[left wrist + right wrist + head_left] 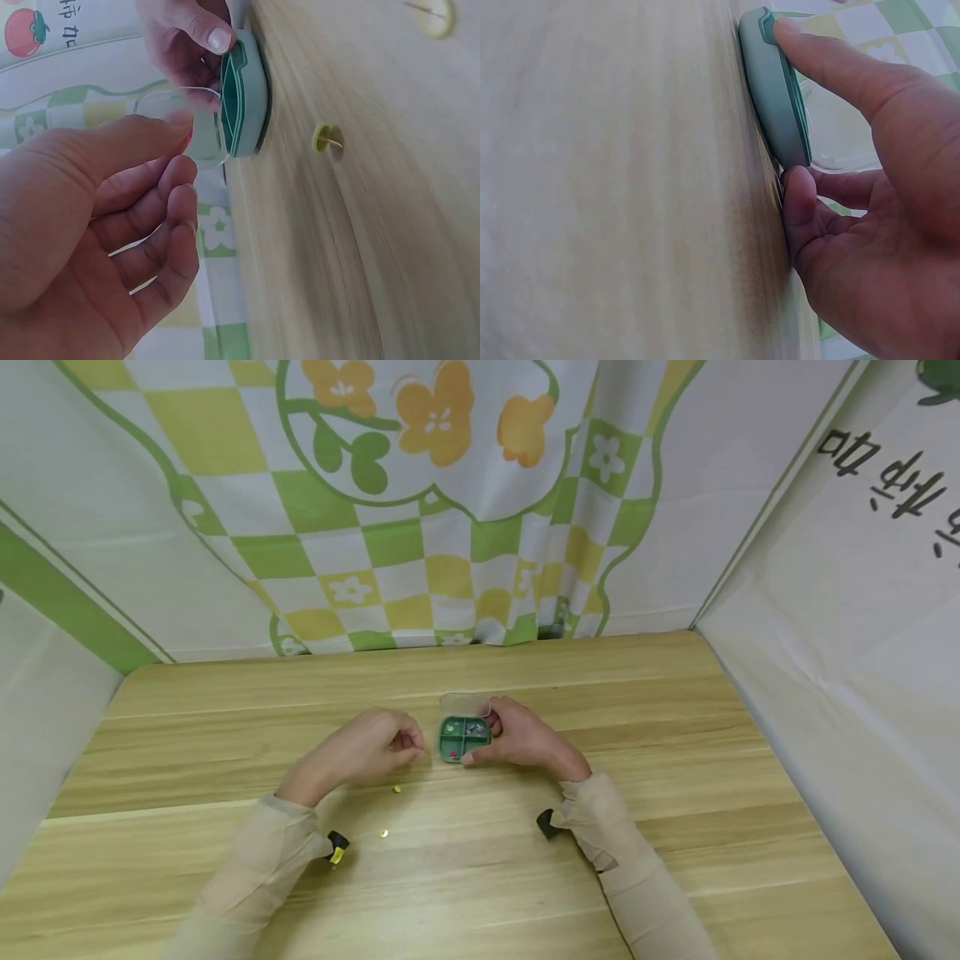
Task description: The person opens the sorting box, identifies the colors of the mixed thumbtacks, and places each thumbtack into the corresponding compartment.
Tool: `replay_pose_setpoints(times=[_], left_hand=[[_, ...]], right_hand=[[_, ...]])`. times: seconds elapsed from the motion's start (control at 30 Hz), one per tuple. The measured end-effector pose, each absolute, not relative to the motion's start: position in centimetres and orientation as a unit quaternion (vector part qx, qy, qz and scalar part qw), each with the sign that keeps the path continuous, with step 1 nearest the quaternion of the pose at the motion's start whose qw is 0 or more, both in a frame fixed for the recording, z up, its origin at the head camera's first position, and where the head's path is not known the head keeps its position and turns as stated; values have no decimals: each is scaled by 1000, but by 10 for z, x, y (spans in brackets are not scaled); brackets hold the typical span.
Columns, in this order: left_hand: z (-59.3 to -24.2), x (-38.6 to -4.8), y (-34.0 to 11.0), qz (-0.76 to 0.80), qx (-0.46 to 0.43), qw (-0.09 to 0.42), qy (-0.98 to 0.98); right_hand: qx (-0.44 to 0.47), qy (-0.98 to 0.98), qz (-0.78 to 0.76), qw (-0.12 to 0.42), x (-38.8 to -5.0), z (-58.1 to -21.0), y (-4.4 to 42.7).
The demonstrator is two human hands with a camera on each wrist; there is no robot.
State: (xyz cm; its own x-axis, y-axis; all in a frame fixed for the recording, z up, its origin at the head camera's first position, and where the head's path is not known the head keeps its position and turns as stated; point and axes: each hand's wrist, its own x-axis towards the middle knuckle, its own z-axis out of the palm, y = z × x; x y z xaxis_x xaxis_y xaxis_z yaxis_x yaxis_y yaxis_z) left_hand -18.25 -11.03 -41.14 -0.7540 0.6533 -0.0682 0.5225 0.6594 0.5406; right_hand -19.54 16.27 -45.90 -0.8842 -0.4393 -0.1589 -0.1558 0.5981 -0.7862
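A small green box (452,746) with four compartments lies on the table, its clear lid (463,703) standing open at the back. Several small pieces lie inside, among them a red one at the front left. My right hand (525,739) grips the box's right side, thumb at the front corner and fingers behind. Just left of the box, my left hand (378,745) pinches a tiny red piece (188,138) between thumb and index finger; the fingers cover most of it, so its shape is unclear. A yellow thumbtack (322,138) lies on the table, pin showing.
A second yellow thumbtack (384,833) lies nearer the front of the wooden table (480,885). Behind the table hangs a green-and-yellow checked curtain (405,552), with white cloth walls (847,635) at the sides.
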Motion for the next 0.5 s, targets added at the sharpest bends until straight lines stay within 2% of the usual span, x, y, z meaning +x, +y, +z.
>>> replay_pose_setpoints(times=[0.5], left_hand=[[-417, -197, -89, 257, 352, 122, 892]], right_hand=[[-176, 874, -419, 175, -196, -458, 164]])
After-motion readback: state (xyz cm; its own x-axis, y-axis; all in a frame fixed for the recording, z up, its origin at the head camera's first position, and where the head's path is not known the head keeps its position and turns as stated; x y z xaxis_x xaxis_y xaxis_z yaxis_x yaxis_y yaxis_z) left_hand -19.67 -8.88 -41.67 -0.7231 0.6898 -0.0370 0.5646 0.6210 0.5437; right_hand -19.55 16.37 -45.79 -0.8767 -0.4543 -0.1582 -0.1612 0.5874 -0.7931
